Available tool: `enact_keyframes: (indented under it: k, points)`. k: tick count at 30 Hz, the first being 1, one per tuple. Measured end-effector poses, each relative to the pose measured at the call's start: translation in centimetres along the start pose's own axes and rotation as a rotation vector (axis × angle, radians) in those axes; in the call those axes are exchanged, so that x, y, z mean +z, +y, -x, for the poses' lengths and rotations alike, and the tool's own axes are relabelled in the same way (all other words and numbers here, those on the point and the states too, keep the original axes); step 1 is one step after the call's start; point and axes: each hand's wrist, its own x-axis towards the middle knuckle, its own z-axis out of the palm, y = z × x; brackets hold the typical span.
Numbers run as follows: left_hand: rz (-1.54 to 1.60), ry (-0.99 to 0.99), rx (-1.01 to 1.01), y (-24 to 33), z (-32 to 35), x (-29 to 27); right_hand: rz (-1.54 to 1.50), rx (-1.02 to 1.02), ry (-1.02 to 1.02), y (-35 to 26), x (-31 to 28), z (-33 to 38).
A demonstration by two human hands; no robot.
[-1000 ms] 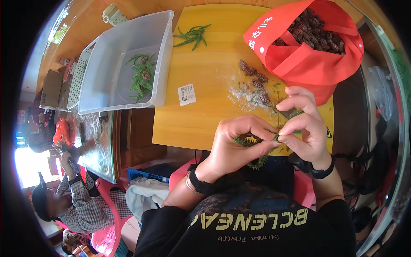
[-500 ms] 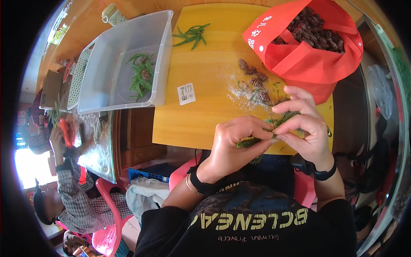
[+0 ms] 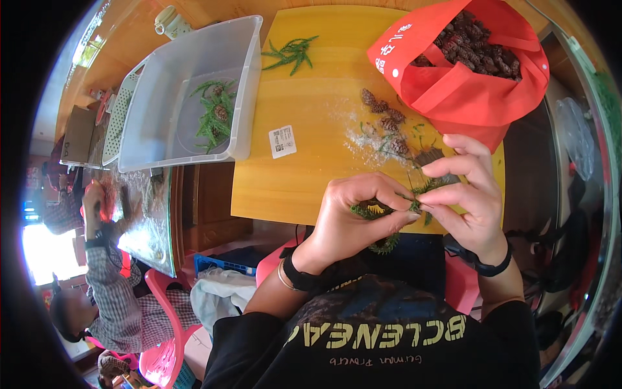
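Close together over the near edge of the yellow table, both my hands work on a green artificial pine sprig [image 3: 386, 246]. My left hand [image 3: 353, 214] has thumb and forefinger closed on it, and part of the greenery curls below that hand. With thumb and forefinger my right hand [image 3: 473, 191] pinches it at nearly the same spot, its other fingers raised. A thin wire-like line stands up near the pinch. Beyond the fingers, several brown pine cones [image 3: 389, 124] lie in a row among white flakes. The fingertips hide what exactly is between them.
A red bag [image 3: 466, 97] full of pine cones stands at the far right. A clear plastic bin [image 3: 243, 123] at left contains green sprigs with cones. A loose sprig [image 3: 291, 54] and a white label [image 3: 282, 142] lie on the table [image 3: 291, 188]. Another person sits far left.
My right hand has turned slightly and shifted a little right, its fingers still pinching. The greenery between my hands has shifted. At far left, the other person's hand has lowered with a red thing.
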Motion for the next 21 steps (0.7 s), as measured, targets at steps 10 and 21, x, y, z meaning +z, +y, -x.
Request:
enact_keyframes:
  k: [10, 21]
  points:
    - [0.073, -0.05, -0.069, -0.3, 0.2, -0.2, 0.223, -0.268, -0.047, -0.2, -0.8, 0.2]
    - [0.199, -0.148, -0.106, 0.0, 0.2, -0.4, -0.033, -0.126, -0.332, 0.1, -2.4, -2.2]
